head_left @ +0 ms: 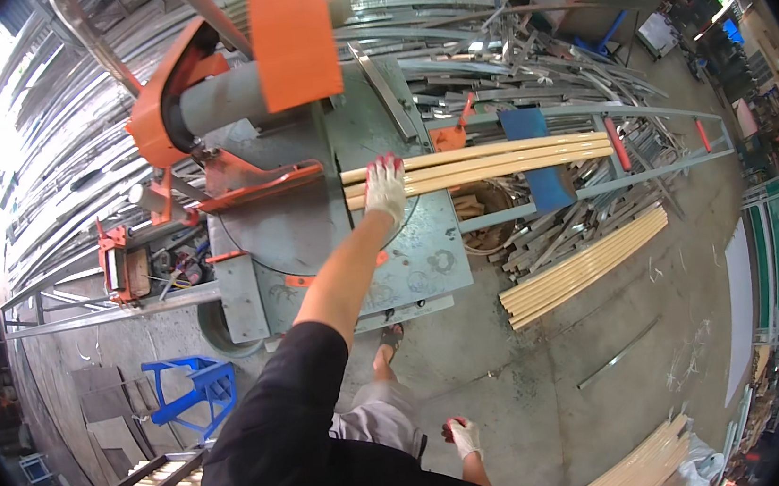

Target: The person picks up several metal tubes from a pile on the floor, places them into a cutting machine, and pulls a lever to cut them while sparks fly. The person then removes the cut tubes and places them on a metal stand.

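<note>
Strips (476,166), long and cream-yellow, lay side by side across the grey metal desk (411,264) of the machine, their left ends near its orange guide (260,185) and their right ends out beyond the desk's edge, over a curved blue support (549,192) and close to a red roller (618,143). Your left hand (385,188), in a white glove with red fingertips, rested on them from above near those left ends, its fingers reaching across; whether they closed round the strips or only lay on top, you could not tell from this angle. Your right hand (463,435), gloved the same way, hung low beside your body, well apart from the desk, its fingers seemingly part bent; its exact closure was too small to make out. Above the desk, to the left of your left hand, stood the orange guard (295,39) of the machine. Under the side rail (515,214), short offcuts (468,206) sat in a round tub (496,196). To the right of the desk, lower down, you had a bundle of similar cream lengths (587,270), and at your left a blue metal stand (192,397) was on the concrete floor (516,362).
</note>
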The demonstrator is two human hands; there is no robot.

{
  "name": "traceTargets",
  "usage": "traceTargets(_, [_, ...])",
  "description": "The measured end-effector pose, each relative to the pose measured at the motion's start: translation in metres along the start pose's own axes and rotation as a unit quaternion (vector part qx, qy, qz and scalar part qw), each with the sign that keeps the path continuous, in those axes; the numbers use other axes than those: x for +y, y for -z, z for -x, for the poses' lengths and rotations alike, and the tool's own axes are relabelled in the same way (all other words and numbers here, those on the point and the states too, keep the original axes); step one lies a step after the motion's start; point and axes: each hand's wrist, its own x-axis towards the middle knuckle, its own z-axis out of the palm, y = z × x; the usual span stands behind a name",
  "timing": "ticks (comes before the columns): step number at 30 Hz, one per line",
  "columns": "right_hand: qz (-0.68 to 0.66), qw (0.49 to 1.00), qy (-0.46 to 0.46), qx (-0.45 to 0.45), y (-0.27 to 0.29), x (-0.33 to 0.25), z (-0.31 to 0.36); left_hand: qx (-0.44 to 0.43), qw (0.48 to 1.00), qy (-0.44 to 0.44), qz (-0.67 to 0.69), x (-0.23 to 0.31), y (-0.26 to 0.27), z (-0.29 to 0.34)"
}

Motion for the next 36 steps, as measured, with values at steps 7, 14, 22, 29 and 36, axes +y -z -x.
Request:
traceTargets(7, [0.009, 0.995, -0.096, -0.014, 0.002, 0.024, 0.000, -0.088, 0.996, -0.009, -0.011, 0.019, 0.036, -0.030])
traceTargets(14, [0.074, 0.996, -0.052, -0.018, -0.027, -0.025, 0.003, -0.056, 0.993, 0.012, 0.099, 0.010, 0.037, 0.040])
traceTargets(22, [0.093, 0.994, 0.034, -0.046, -0.115, -0.067, 0.000, -0.067, 0.990, 0.026, 0.122, -0.208, 0.076, 0.208])
traceTargets(29, [0.342, 0.937, 0.065, -0.025, -0.247, -0.063, 0.036, 0.036, 0.991, -0.011, 0.127, -0.437, 0.070, 0.317])
traceTargets(36, [0.434, 0.896, 0.092, -0.021, -0.325, -0.068, 0.078, 0.019, 0.989, 0.016, 0.143, -0.602, 0.045, 0.337])
